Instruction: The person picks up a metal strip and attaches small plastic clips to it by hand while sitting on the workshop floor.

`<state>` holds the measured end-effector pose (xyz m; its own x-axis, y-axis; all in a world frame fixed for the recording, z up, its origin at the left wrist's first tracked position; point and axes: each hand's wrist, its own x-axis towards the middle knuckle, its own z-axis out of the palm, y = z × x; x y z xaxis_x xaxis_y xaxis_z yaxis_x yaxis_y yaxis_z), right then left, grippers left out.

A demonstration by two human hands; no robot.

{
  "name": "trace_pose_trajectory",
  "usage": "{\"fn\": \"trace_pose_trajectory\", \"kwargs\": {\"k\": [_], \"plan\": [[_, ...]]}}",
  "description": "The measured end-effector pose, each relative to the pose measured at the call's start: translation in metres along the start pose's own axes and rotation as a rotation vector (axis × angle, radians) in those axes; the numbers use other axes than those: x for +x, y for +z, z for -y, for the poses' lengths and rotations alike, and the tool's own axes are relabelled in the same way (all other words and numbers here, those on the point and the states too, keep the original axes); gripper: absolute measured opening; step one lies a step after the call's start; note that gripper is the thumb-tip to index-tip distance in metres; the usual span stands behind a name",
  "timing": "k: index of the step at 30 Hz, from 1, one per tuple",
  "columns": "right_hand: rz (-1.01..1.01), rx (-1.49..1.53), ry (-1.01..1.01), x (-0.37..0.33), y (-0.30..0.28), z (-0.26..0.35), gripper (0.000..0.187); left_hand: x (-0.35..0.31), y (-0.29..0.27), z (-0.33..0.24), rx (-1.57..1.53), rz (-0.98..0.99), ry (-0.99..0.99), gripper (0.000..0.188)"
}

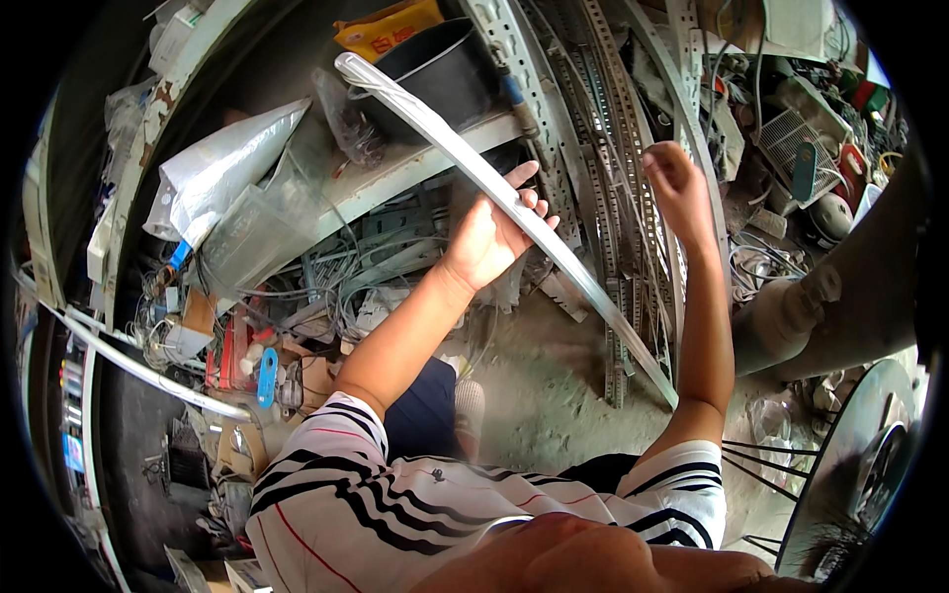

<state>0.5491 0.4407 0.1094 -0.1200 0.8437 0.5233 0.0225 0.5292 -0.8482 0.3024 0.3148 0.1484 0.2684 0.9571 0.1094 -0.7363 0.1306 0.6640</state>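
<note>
A long, pale strip [583,282], white and glossy like a plastic or metal profile, slants from the black pot at the top down to the right. Its upper end looks wrapped in clear film. My left hand [497,235] holds it near the middle, with the strip across the palm and the fingers curling past its far side. To the right, my right hand [678,183] is raised beside upright perforated metal angle bars [633,198], apart from the strip. Its fingers are curled in; whatever they may hold is hidden.
Behind the strip, a black pot [440,74] and a yellow packet [388,30] sit on a shelf [425,163]. Tangled cables [341,282] and clutter lie lower left. A round-topped stool or stand [855,465] is at lower right, a wire-grid panel [796,148] at upper right.
</note>
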Motion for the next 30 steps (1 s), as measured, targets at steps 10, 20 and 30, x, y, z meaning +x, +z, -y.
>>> {"fn": "trace_pose_trajectory", "kwargs": {"k": [10, 20, 30], "plan": [[0.871, -0.052, 0.08, -0.041, 0.056, 0.024, 0.023, -0.025, -0.031, -0.005, -0.184, -0.103, -0.021, 0.037], [1.132, 0.0, 0.248, -0.045, 0.066, 0.004, 0.048, -0.029, -0.04, -0.008, -0.11, -0.117, 0.0, 0.037], [1.08, -0.106, 0.111, -0.043, 0.078, 0.019, 0.044, -0.032, -0.035, -0.007, 0.239, -0.223, 0.005, 0.058]]}}
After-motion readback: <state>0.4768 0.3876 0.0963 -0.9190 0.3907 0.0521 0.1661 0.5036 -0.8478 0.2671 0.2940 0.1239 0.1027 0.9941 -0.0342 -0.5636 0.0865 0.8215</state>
